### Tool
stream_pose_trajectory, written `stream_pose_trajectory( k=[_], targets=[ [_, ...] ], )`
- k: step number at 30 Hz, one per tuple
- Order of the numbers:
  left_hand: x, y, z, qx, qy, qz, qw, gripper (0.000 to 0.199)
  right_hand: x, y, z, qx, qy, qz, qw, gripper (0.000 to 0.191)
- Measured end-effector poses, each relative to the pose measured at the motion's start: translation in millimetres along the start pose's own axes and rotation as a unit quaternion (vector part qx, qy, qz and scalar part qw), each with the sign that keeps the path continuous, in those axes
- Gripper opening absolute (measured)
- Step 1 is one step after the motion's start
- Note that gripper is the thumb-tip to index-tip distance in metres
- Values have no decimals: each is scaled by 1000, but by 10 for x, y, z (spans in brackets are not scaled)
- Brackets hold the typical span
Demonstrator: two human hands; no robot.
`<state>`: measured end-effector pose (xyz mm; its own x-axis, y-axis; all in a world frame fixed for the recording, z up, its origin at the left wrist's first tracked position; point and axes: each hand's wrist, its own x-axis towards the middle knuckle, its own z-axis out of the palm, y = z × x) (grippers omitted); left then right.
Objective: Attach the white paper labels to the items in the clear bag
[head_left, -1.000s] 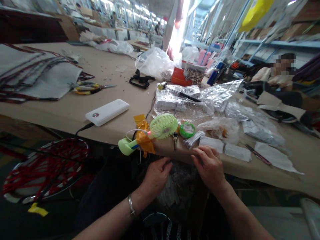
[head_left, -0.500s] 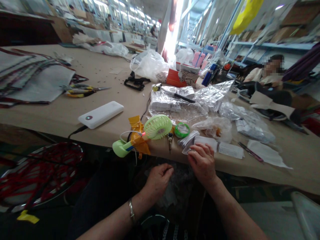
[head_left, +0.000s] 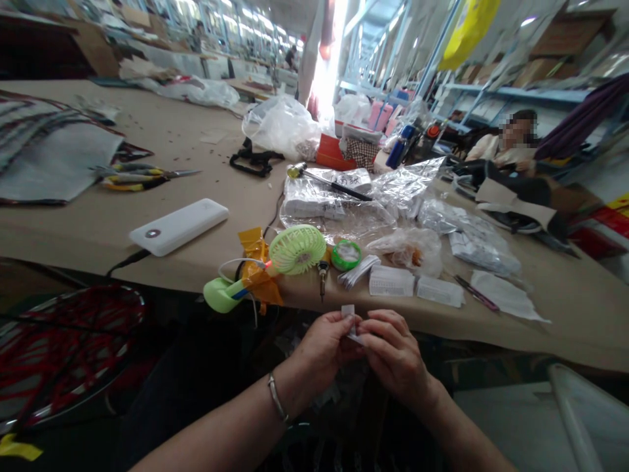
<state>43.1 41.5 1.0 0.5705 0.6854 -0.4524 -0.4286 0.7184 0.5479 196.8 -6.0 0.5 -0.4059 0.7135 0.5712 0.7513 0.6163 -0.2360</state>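
Note:
A small white paper slip (head_left: pixel 348 311), seemingly folded, is pinched in my left hand (head_left: pixel 319 347), just off the table's front edge. My right hand (head_left: pixel 396 347) closes on the slip's lower right part, its fingertips meeting those of the left. On the table beyond them lie a fanned bundle of white slips (head_left: pixel 360 271) and two stacks of printed labels, a left stack (head_left: pixel 392 282) and a right stack (head_left: pixel 439 292). A green round tub (head_left: pixel 346 255) and a small screwdriver-like tool (head_left: pixel 322 278) sit left of the bundle.
A green handheld fan (head_left: pixel 297 249) with orange tape stands at the table edge. Left of it lie a white power bank (head_left: pixel 179 227) and yellow-handled pliers (head_left: pixel 135 177). Plastic-wrapped packs (head_left: pixel 327 196) fill the middle. A pen-like tool (head_left: pixel 476 293) lies right. Another person (head_left: pixel 515 141) sits beyond.
My right hand has come off the table edge by the labels and moved down to my left hand. A white slip now shows between both hands. The view has shifted slightly right.

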Motion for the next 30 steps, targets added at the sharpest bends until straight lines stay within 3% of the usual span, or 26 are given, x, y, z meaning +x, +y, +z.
stream_pose_trajectory(
  k=[4,7,14,18,21,26,30],
  targets=[
    [-15,-28,-24,60,52,-35,996,15,40,248,-10,-144,16,138,980,35],
    [-25,-75,-84,83,62,-41,994,19,48,351,36,-212,-15,164,963,34],
    [-34,-101,-112,108,58,-51,991,16,-32,439,52,-180,52,125,974,16],
    [-53,-36,-65,112,57,-69,990,15,-42,440,-2,-108,94,130,981,14],
    [-74,15,-36,78,27,-83,993,17,-26,292,-9,-12,116,108,987,14],
    [-92,40,-22,-21,-47,-48,998,10,2,-30,88,100,6,-28,995,13],
    [-121,33,-33,-39,-57,-42,997,8,-1,-128,146,90,-28,-50,994,16]
  ],
)
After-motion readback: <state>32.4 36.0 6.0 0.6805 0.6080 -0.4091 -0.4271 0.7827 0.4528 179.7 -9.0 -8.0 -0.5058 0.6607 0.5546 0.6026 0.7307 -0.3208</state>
